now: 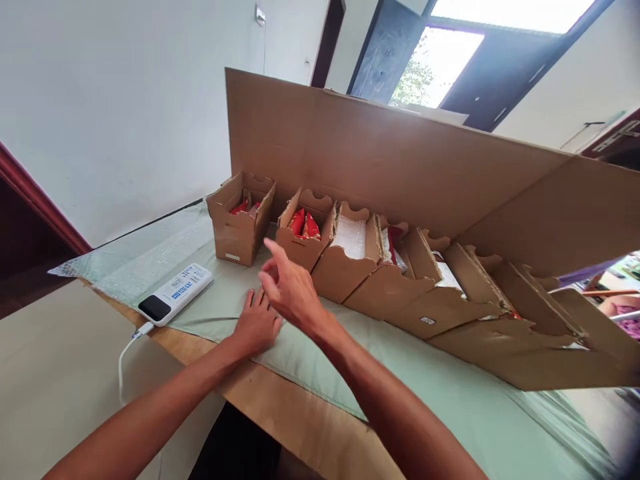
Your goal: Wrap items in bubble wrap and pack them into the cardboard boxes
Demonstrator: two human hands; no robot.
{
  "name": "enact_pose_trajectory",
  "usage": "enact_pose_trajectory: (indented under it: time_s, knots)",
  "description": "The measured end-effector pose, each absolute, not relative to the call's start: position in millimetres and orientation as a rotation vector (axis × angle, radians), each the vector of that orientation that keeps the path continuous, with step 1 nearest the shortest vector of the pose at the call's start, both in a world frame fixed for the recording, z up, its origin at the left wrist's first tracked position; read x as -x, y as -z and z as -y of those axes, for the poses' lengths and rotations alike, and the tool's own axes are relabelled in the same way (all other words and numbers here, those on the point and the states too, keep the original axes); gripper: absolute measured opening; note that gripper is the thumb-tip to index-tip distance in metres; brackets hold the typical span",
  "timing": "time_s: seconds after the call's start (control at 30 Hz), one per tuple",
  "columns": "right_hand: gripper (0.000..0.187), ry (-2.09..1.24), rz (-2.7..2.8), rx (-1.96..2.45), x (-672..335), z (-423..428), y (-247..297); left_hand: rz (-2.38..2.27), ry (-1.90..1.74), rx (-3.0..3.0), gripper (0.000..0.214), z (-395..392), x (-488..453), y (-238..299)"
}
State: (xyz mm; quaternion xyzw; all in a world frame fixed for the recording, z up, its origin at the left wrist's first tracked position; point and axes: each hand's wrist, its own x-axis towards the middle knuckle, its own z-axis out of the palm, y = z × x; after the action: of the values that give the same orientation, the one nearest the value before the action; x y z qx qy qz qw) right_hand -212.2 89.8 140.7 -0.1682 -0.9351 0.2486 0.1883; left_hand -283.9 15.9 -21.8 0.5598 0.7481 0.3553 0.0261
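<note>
My left hand (259,325) rests palm down on the pale green cloth (395,347), fingers stretched out and nothing in them. Just above and to the right of it hovers my right hand (293,283), index finger raised and thumb apart, the other fingers loosely bent. It holds nothing that I can see. Closest to the hands stands a separate cardboard bin (235,233) with red packets inside. Right of that bin, a second cardboard bin (306,240) holds shiny red packets (303,225); its front lies just beyond my right fingertips.
A white power bank (177,293) lies on the left, with a white cable (121,367) plugged in. Several more cardboard bins run rightward, one holding bubble wrap (351,237). Behind them rises a tall cardboard panel (360,147). The wooden table edge (290,390) is nearest me.
</note>
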Motion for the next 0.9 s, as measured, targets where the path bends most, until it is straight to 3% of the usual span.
enact_pose_trajectory:
  time_s: [0.13, 0.2, 0.3, 0.4, 0.53, 0.63, 0.77, 0.9]
  knots:
    - [0.074, -0.426, 2.819, 0.586, 296, -103, -183, -2.381, -0.758, -1.843, 0.051, 7, 268, 19]
    - [0.063, -0.317, 2.878, 0.677, 322, -111, -183, -2.387, -0.609, -1.895, 0.054, 24, 259, 17]
    - [0.036, -0.274, 2.89, 0.742, 338, -119, -174, -2.345, -0.674, -1.895, 0.055, 44, 250, 14]
    - [0.03, -0.26, 2.857, 0.751, 330, -117, -166, -2.252, -1.065, -1.681, 0.049, 54, 251, 16]
    - [0.026, -0.251, 2.815, 0.781, 293, -100, -162, -1.976, -2.021, -0.744, 0.043, 59, 265, 22]
    - [0.021, -0.326, 2.742, 0.697, 249, -80, -156, -1.603, -2.535, -0.238, 0.046, 61, 281, 18]
    - [0.019, -0.557, 2.571, 0.533, 168, -58, -145, -1.356, -2.738, -0.094, 0.048, 62, 305, -5]
    - [0.019, -0.681, 2.473, 0.481, 82, -59, -141, -1.445, -2.687, -0.2, 0.054, 57, 319, -35]
